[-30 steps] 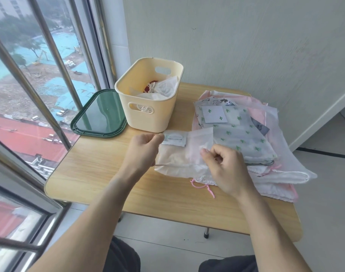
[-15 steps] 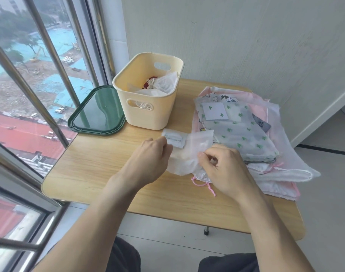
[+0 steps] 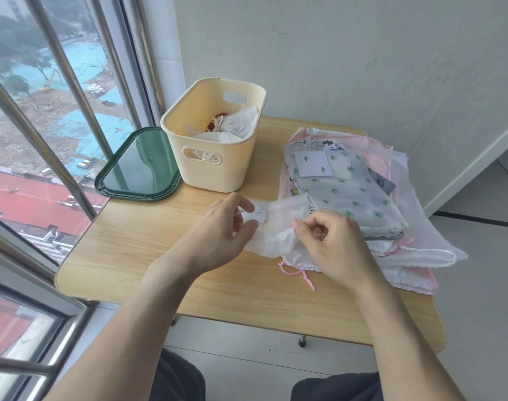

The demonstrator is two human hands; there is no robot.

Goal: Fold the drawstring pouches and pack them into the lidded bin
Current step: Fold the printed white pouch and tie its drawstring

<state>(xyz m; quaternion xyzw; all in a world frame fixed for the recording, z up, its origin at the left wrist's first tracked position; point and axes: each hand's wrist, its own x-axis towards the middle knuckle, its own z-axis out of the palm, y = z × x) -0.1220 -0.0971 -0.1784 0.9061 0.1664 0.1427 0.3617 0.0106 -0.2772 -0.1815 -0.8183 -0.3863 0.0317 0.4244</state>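
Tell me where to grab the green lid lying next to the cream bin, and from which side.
Judging by its pose, take the green lid by its near long rim, coming from the table's front edge. It lies flat with its raised rim facing up, giving fingers a lip to hook. The far end sits against the window bars and the cream bin crowds its right side, so the front is the freest approach.

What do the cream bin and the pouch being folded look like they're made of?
Cream bin: probably moulded plastic, matte, with rounded corners and cut-out handles. Pouch: apparently thin, semi-sheer white fabric, which crumples softly where both hands pinch it; its pink drawstring looks like cord.
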